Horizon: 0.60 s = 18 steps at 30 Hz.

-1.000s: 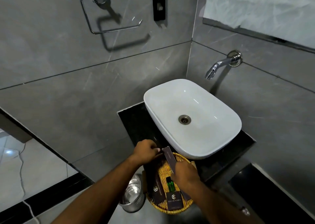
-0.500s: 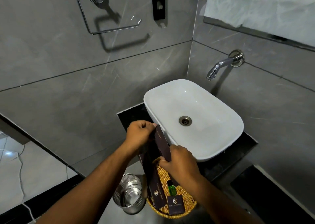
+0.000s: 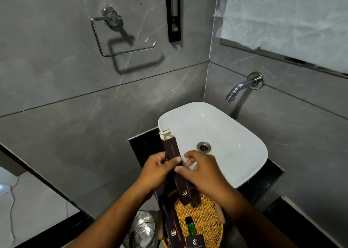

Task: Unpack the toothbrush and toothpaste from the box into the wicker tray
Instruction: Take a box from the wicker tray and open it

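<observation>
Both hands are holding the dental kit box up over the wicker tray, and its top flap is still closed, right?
Not quite. The head view shows the left hand and right hand holding the dental kit box above the wicker tray, but its top flap is already open.

The box looks like matt dark cardboard with a pale inner flap. The wicker tray, at six o'clock, is rough woven cane. The basin is glossy white ceramic; the tabletop under it is polished black stone. The tap at two o'clock, the towel ring at eleven and the bin are shiny metal. The wall tiles are smooth grey with a faint sheen. A small green bottle looks like glossy plastic.
</observation>
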Tool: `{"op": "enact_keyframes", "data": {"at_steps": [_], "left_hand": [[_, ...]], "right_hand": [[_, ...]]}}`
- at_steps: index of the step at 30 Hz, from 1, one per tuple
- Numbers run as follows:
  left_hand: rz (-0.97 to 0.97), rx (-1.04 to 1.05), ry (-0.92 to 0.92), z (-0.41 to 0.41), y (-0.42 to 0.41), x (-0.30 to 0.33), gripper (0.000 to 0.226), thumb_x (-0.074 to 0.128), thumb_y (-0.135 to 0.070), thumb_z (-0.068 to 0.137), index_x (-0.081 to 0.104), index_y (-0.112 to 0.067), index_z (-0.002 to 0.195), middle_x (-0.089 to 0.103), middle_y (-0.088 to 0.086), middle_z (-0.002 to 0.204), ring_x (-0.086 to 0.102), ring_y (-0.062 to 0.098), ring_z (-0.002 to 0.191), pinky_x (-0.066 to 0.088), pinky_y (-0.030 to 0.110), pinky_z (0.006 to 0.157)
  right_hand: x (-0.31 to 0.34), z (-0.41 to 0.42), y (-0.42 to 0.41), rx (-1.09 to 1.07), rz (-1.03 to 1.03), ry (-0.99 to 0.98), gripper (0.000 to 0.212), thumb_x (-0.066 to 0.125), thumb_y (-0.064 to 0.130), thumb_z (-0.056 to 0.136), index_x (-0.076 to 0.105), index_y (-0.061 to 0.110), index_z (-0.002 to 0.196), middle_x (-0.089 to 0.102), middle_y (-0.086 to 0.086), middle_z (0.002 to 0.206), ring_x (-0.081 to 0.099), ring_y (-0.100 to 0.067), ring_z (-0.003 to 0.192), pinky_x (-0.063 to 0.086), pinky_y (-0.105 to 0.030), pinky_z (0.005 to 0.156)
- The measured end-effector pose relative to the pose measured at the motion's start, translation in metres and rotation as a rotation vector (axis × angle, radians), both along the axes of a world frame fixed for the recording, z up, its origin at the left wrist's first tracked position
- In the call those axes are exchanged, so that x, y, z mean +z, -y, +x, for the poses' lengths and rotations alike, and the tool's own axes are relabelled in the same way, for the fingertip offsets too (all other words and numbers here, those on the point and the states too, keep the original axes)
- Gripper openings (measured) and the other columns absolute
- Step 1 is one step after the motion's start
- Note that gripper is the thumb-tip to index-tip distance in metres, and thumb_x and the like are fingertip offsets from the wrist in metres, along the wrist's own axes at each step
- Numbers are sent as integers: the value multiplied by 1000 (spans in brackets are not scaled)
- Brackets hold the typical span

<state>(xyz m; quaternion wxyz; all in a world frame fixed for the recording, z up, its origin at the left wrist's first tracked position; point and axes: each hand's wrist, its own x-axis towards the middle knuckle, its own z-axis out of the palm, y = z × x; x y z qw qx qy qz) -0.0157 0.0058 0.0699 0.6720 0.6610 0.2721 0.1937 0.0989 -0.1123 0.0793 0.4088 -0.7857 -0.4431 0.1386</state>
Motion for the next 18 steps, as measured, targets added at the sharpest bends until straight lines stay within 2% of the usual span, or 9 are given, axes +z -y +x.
{"op": "enact_keyframes", "data": {"at_steps": [2, 4, 5, 7, 11, 15, 18], "left_hand": [[18, -6, 11, -1, -2, 7, 9, 69, -18, 87, 77, -17, 92, 79, 2, 82, 75, 15, 75, 55, 21, 62], [69, -26, -1, -2, -3, 13, 15, 70, -17, 86, 75, -12, 99, 79, 13, 95, 75, 27, 88, 61, 35, 74], [96, -44, -12, -2, -2, 16, 18, 70, -18, 85, 75, -10, 102, 78, 16, 100, 74, 31, 93, 61, 41, 82], [147, -73, -34, 0, 1, 19, 22, 71, -19, 85, 74, -10, 105, 77, 15, 103, 74, 30, 95, 59, 46, 89], [244, -114, -50, 4, 6, 21, 23, 70, -18, 87, 73, -10, 108, 77, 14, 105, 73, 31, 99, 56, 47, 92], [269, -141, -59, 4, 4, 24, 22, 68, -21, 88, 73, -16, 108, 77, 7, 104, 73, 17, 94, 57, 34, 85], [287, -146, -76, 4, 4, 23, 19, 67, -20, 89, 72, -11, 105, 77, 8, 99, 73, 16, 89, 58, 32, 80]], "right_hand": [[21, 15, -5, -32, 98, -180, 31, 74, 35, 79, 65, 21, 105, 67, 0, 92, 62, -11, 60, 44, -11, 51], [43, 28, -14, -34, 166, -302, 26, 69, 29, 84, 64, 21, 108, 65, -1, 95, 62, -18, 49, 37, -8, 41], [52, 32, -19, -20, 176, -308, 25, 68, 28, 85, 63, 23, 109, 65, 0, 95, 62, -19, 47, 36, -7, 39], [64, 35, -26, 26, 160, -285, 26, 66, 25, 85, 61, 25, 110, 66, 2, 93, 61, -18, 45, 35, -6, 38], [72, 38, -33, 150, 112, -357, 27, 67, 20, 83, 62, 27, 109, 64, 3, 86, 58, -18, 45, 33, -12, 35], [76, 42, -31, 275, 61, -446, 26, 71, 22, 81, 64, 30, 105, 63, 11, 69, 58, -18, 50, 30, -18, 37], [77, 46, -31, 272, 48, -432, 20, 67, 14, 84, 66, 25, 101, 61, -2, 77, 60, -17, 50, 31, -17, 35]]}}
